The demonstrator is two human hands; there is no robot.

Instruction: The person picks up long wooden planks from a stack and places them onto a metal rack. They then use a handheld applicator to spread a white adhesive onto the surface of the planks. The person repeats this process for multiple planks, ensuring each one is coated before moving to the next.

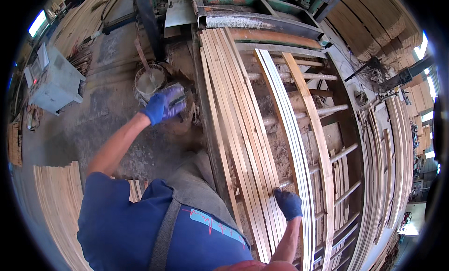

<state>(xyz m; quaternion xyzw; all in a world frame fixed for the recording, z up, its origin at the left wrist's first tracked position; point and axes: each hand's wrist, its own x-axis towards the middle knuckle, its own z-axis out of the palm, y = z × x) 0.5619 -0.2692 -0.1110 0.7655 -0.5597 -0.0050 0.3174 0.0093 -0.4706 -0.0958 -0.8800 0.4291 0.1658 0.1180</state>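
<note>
The gloved left hand [164,105] is closed around a small dark object [177,101] (too blurred to identify), just beside a bucket [148,80]. The gloved right hand [287,203] lies at the right edge of the pale wooden strips [243,126], its fingers bent; whether it grips them cannot be told. The strips lie lengthwise, side by side, across metal rollers [331,110], left of some white strips [286,109] and a single board [311,119].
</note>
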